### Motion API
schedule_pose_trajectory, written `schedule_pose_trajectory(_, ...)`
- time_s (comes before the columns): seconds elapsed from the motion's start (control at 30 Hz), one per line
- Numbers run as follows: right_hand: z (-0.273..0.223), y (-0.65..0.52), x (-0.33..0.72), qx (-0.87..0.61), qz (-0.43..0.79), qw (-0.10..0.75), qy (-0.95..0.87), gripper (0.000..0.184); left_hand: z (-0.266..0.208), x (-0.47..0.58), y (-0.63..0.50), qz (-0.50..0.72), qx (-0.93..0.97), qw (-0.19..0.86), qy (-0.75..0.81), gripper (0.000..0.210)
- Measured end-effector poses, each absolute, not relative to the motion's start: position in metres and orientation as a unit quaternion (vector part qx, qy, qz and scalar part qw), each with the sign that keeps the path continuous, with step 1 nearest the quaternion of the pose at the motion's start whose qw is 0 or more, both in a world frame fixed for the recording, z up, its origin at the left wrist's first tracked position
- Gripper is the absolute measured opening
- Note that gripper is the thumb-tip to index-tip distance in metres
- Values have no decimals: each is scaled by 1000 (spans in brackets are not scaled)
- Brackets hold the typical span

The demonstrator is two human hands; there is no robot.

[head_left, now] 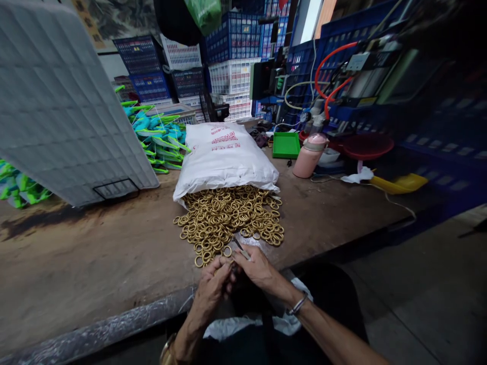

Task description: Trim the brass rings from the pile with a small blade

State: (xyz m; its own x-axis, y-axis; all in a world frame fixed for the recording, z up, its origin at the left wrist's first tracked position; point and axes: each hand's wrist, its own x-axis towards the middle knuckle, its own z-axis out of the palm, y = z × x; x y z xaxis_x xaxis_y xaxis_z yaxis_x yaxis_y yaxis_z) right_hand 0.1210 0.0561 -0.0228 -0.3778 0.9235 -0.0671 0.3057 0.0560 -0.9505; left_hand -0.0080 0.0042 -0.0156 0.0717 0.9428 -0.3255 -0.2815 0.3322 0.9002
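- Stacked blue and white crates (232, 50) fill the background of a workshop; a worn brown surface (95, 263) runs across the view.
- White sack (224, 157), printed in red, lies on its side at mid-surface, mouth toward the viewer.
- Brass rings (228, 218) spill from the mouth in a heap that reaches nearly to the near edge.
- Left hand (213, 286) and right hand (256, 268) meet at that edge, just below the heap, fingers curled together around a small item too small to identify; a thin metal tool (241, 250) projects from the right hand's fingers. A single ring (227, 251) lies just beside the fingertips.
- Right wrist carries a bracelet (298, 305).
- Grey panel (64, 101) leans at left; green and teal clips (160, 137) are piled behind it.
- Green tray (286, 145) and pink bottle (309, 155) stand right of the sack; a red bowl (367, 146) and yellow scoop (399, 183) lie further right.
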Motion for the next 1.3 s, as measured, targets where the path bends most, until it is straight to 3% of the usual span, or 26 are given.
schedule_pose_trajectory(0.27,-17,57,124,-468,498,313,-659,27,-10,-6,0,466,326,656,496,32)
schedule_pose_trajectory(0.5,-10,47,131,-473,330,213,-789,11,-9,-4,2,500,326,625,503,31)
schedule_pose_trajectory(0.77,-16,42,132,-474,215,140,-842,25,-13,-7,1,505,369,582,520,31)
schedule_pose_trajectory(1.13,-15,42,131,-470,219,90,-851,26,-13,-9,-5,518,401,549,519,32)
schedule_pose_trajectory(1.3,-25,54,136,-520,182,60,-832,24,10,-15,-22,512,336,628,480,27)
